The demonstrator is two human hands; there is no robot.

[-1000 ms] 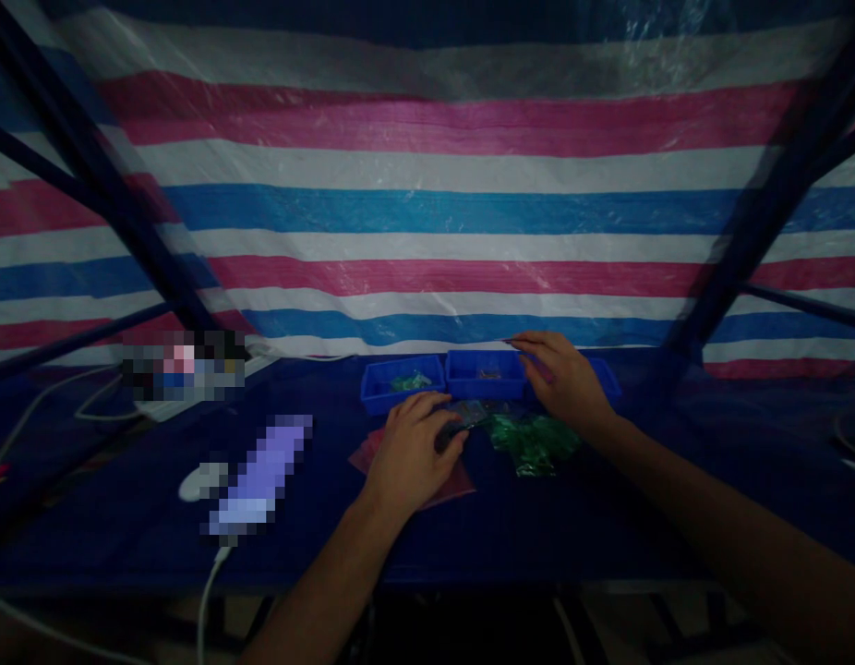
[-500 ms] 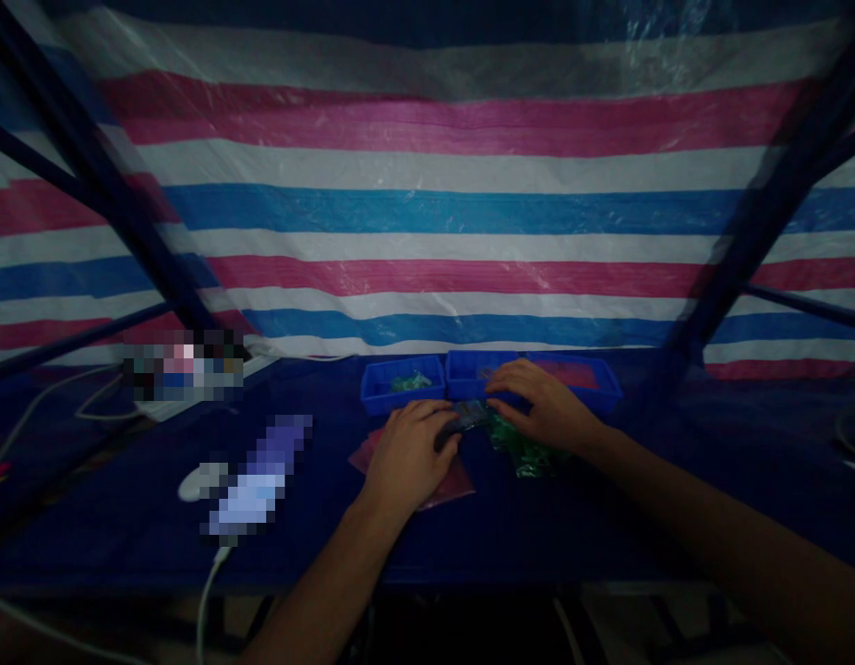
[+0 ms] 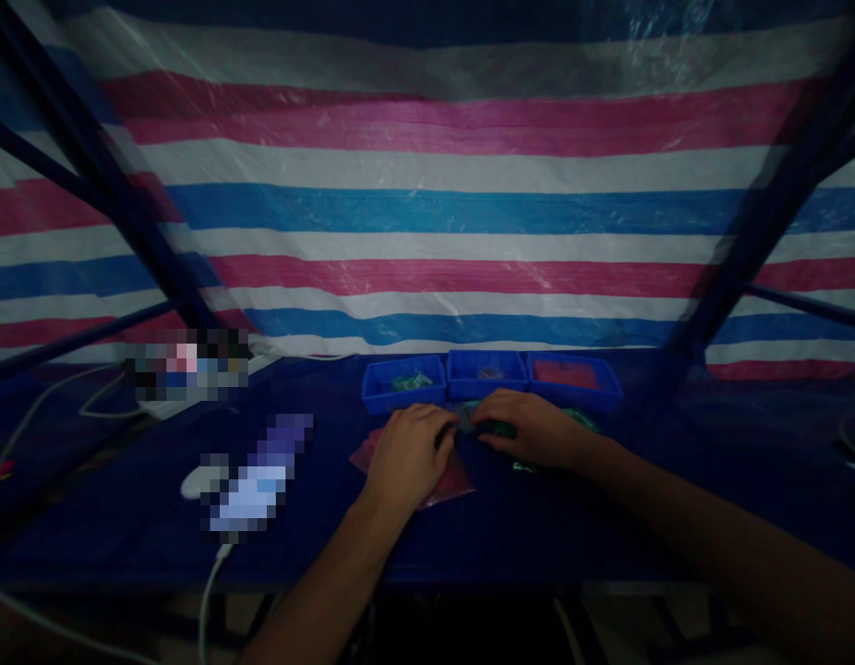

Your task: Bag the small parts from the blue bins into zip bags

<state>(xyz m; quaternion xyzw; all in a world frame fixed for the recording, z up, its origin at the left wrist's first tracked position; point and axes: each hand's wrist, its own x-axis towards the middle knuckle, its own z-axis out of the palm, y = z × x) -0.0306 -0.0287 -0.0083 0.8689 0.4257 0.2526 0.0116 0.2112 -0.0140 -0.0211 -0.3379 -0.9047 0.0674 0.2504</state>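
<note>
My left hand (image 3: 414, 453) lies over some pink plastic bags (image 3: 450, 480) on the table, fingers curled at the left edge of a small clear plastic bag (image 3: 463, 416). On the other side of that bag is my right hand (image 3: 528, 425), its thumb and fingers bent close to the bag's right edge. Whatever is between its fingertips is too small and dark to make out. Green plastic pieces (image 3: 584, 420) lie partly hidden under and behind the right hand.
Along the back stand three blue trays: the left tray (image 3: 403, 404) with green pieces, the middle tray (image 3: 487, 386) with small items, the right tray (image 3: 611, 399) with pink bags. At left are a blurred-out phone (image 3: 265, 476), a white cable (image 3: 204, 591) and a power strip (image 3: 168, 406).
My right hand has come down and toward me from the middle tray's front edge, now covering more of the green pieces. My left hand has barely moved.
</note>
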